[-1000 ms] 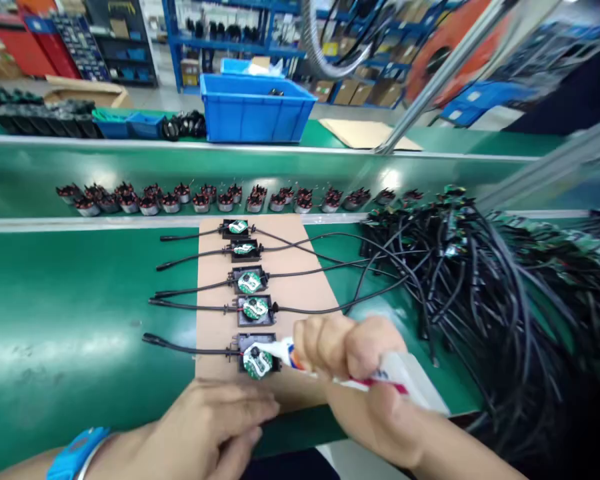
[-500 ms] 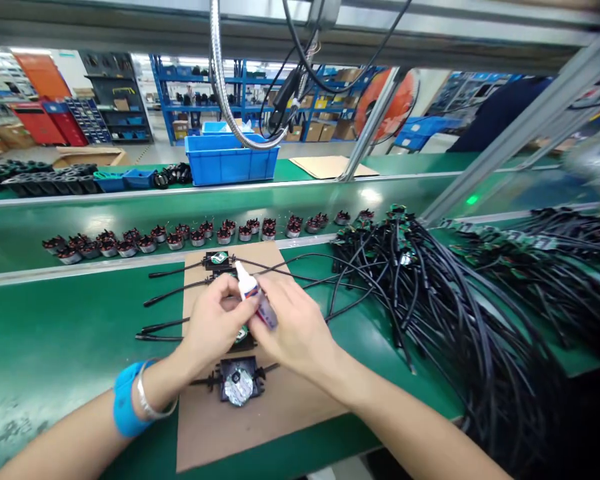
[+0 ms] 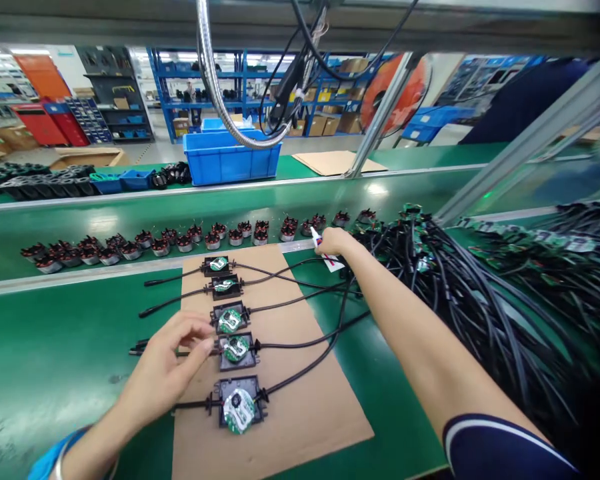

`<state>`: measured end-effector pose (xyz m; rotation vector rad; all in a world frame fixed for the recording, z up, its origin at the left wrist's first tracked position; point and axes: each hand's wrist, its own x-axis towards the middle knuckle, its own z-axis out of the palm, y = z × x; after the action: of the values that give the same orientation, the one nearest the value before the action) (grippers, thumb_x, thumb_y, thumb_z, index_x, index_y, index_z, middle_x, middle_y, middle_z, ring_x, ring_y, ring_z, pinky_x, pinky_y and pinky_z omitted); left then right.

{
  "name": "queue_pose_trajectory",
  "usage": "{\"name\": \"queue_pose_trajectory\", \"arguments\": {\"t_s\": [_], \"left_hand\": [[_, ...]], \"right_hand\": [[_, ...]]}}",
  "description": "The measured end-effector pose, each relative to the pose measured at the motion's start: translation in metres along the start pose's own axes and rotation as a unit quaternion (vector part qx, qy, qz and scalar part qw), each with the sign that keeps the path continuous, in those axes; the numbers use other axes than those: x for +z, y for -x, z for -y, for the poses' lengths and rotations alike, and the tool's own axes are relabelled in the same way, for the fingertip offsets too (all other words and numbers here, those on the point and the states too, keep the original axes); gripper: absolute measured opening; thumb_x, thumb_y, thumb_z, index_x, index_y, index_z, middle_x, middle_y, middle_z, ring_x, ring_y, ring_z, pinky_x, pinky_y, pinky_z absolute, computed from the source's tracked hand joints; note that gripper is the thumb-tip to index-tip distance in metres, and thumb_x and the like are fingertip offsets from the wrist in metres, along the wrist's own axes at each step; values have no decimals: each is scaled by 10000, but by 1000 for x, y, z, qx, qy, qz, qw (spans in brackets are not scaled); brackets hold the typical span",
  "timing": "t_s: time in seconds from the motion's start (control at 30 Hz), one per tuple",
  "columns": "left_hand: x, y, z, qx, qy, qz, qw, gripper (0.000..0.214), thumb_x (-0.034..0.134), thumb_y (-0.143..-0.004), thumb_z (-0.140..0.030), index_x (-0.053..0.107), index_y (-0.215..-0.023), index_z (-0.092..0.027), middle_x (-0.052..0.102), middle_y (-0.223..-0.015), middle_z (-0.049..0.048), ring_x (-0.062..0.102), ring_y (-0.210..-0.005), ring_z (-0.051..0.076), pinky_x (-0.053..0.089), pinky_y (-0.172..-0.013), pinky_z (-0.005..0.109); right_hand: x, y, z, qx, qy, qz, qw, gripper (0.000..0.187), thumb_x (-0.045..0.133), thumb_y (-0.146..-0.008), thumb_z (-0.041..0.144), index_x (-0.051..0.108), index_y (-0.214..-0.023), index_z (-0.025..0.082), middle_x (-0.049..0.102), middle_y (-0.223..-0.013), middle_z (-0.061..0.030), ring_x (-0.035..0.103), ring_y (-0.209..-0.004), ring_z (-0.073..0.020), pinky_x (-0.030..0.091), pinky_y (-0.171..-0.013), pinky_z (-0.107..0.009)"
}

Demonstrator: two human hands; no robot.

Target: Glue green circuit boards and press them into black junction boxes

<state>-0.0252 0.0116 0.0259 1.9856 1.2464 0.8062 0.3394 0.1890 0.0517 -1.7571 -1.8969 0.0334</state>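
My right hand reaches forward on the right, its fingers closed round a small white glue bottle with a pointed nozzle tilted up and left. Nearer me, my left hand is empty, with thumb and fingers apart, beside a black plastic housing that holds a round green circuit board. Several such housings stand in a column on a brown cardboard sheet. Black cables leave them on both sides. The nearest circuit board carries a small black part.
A row of copper-wound motor parts lines the ledge behind the cardboard. To the right, a large heap of black cables with green boards covers the bench. A blue bin stands on the far shelf. A metal hose hangs overhead.
Both hands held the glue bottle together over the housings. My right hand has carried it forward and right. My left hand has let go and drawn back left, uncovering the housings.
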Motion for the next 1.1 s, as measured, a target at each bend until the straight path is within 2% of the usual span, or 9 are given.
{"name": "queue_pose_trajectory", "arguments": {"t_s": [0.2,0.33,0.4,0.47,0.53,0.67,0.8,0.93,1.1], "left_hand": [[-7,35,17,20,-123,72,990,192,483,-861,-197,553,-1040,-204,612,-1007,53,597,-902,193,522,-771,327],[-2,50,20,42,-170,125,977,301,532,-749,-125,536,-1042,-194,582,-1064,74,552,-982,241,487,-844,403],[3,52,22,43,-172,144,974,259,553,-741,-120,550,-991,-191,580,-1024,66,544,-947,232,482,-829,394],[8,52,26,53,-176,144,972,175,554,-785,-135,565,-951,-189,583,-989,61,542,-919,218,477,-818,378],[12,52,31,75,-186,136,970,89,534,-842,-164,577,-916,-188,595,-951,58,548,-892,211,474,-801,367],[12,57,28,94,-168,109,975,104,467,-920,-209,568,-913,-184,631,-873,41,585,-808,186,474,-735,310],[6,62,6,26,-114,95,989,138,435,-948,-251,554,-904,-197,624,-767,-8,580,-641,125,438,-595,217],[9,62,-11,-4,-101,87,991,190,429,-944,-257,536,-798,-200,572,-638,-37,524,-531,104,392,-517,196],[22,59,-6,-12,-131,105,986,202,422,-938,-252,518,-770,-194,591,-651,-21,545,-541,119,388,-512,217]], "right_hand": [[-10,35,11,-6,41,84,996,317,512,-885,294,634,-720,52,631,-763,-78,606,-737,-129,414,-682,-235],[-15,117,57,-119,-11,160,980,91,567,-802,142,647,-845,144,658,-871,-62,589,-855,-171,438,-794,-274],[-10,164,80,-248,-115,257,927,123,527,-817,118,628,-871,163,640,-895,-68,567,-895,-181,456,-830,-317],[1,203,95,-269,-148,292,906,156,528,-813,114,601,-942,166,622,-904,-75,548,-911,-194,476,-806,-345],[16,227,101,-265,-153,260,916,125,509,-834,118,575,-930,162,606,-872,-77,538,-877,-200,486,-773,-367],[35,236,96,-299,-171,144,928,133,444,-868,71,539,-895,160,593,-826,-72,533,-795,-180,488,-721,-336],[18,233,96,-360,-133,69,921,149,461,-869,66,539,-967,147,581,-757,-59,510,-693,-168,446,-597,-281],[0,239,105,-375,-86,155,910,131,434,-886,107,557,-860,145,535,-668,-34,473,-609,-157,358,-531,-277],[1,241,119,-375,-42,227,898,215,387,-876,107,509,-714,177,507,-642,-23,453,-567,-152,259,-507,-295]]}}
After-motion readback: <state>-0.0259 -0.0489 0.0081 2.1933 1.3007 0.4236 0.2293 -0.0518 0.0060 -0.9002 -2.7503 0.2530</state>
